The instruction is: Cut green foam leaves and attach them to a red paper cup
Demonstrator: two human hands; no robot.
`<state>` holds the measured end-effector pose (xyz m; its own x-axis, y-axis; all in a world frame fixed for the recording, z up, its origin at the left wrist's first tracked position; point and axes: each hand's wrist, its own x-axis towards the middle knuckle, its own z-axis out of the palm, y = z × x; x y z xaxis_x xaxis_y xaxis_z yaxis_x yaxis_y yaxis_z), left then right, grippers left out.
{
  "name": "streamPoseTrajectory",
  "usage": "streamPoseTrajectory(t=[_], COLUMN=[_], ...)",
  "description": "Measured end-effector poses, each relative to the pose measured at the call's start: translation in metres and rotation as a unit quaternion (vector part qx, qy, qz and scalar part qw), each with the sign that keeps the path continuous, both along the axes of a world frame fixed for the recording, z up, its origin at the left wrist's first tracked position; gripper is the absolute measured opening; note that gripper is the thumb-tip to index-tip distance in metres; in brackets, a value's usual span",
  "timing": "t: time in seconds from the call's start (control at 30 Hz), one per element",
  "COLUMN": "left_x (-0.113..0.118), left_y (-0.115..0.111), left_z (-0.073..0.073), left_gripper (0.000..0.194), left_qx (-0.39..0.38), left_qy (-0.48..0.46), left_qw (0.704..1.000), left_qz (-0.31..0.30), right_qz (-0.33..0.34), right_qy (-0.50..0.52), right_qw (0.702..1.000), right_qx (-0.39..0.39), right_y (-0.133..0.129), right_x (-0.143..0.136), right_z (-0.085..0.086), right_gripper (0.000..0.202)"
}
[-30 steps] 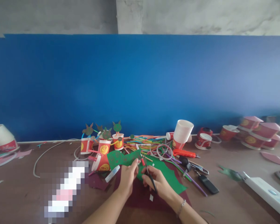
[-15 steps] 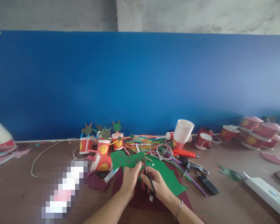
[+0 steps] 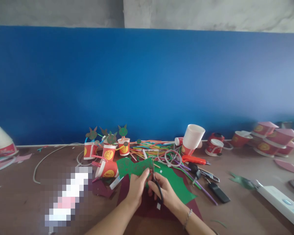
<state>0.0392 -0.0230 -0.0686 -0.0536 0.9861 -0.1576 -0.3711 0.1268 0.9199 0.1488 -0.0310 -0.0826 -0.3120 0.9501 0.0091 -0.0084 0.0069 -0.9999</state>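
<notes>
My left hand (image 3: 138, 186) pinches a strip of green paper (image 3: 132, 167) with dark drawn outlines on it. In my right hand (image 3: 162, 189) is a pair of black-handled scissors (image 3: 158, 191), fingers wrapped through the handles. The blades point upward at the right edge of the strip, close to my left thumb. Whether the blades are parted is hard to make out. Beneath both hands lie a larger green sheet (image 3: 179, 186) and a dark red sheet (image 3: 149, 209).
Paper cups with green paper heads (image 3: 124, 146) stand behind my hands, one cup (image 3: 107, 169) tipped over. Farther back are colourful pipe cleaners (image 3: 147, 147) and a cup stack (image 3: 193, 137). An orange cutter (image 3: 195, 159), keys (image 3: 195, 171) and a power strip (image 3: 281, 202) lie to the right.
The view has shifted very slightly. Both hands keep nearly the same pose, with the scissors still at the right end of the green strip.
</notes>
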Motion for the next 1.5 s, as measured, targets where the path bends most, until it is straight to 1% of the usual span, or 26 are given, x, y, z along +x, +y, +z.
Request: streamPoseTrajectory(t=[0.1,0.17,0.33,0.43,0.57,0.7,0.8,1.07,1.2,1.3,1.5], left_x=[0.0,-0.001,-0.002,-0.003,-0.005,-0.008,-0.01,-0.014,-0.015,-0.014,-0.016], left_y=[0.002,0.002,-0.002,-0.004,0.0,0.004,0.007,0.008,0.008,0.01,0.012], left_z=[-0.005,-0.004,0.007,0.01,0.003,-0.003,-0.003,0.001,-0.002,-0.007,-0.01], left_gripper=[0.047,0.046,0.047,0.048,0.046,0.049,0.051,0.048,0.048,0.048,0.045], left_qx=[-0.001,-0.002,-0.004,0.004,0.033,0.052,0.053,0.06,0.062,0.065,0.058], left_qy=[-0.001,-0.009,-0.009,-0.009,-0.006,0.016,0.022,0.039,0.049,0.044,0.031], left_qw=[1.0,1.0,1.0,1.0,0.999,0.998,0.998,0.997,0.996,0.996,0.997], left_qz=[-0.002,-0.007,-0.01,-0.017,-0.013,-0.013,-0.018,-0.028,-0.036,-0.041,-0.049], right_qz=[0.001,0.001,-0.01,-0.012,-0.02,-0.023,-0.025,-0.021,-0.013,-0.014,-0.019], right_qy=[0.002,-0.001,-0.008,-0.006,-0.008,-0.013,-0.009,-0.016,-0.031,-0.022,-0.019], right_qw=[1.0,1.0,1.0,1.0,1.0,1.0,1.0,1.0,0.999,1.0,1.0], right_qx=[0.007,0.008,0.011,0.009,0.006,0.005,0.006,0.012,0.016,0.015,0.007], right_y=[0.0,0.0,-0.002,-0.003,-0.003,-0.002,-0.001,0.001,0.001,0.0,0.0], right_x=[0.0,-0.001,-0.002,-0.001,-0.001,-0.001,-0.002,0.001,0.003,0.003,0.004], right_z=[-0.001,0.0,0.006,0.007,0.004,0.004,0.006,0.006,0.008,0.009,0.006], right_gripper=[0.037,0.037,0.036,0.036,0.037,0.037,0.037,0.036,0.035,0.033,0.033])
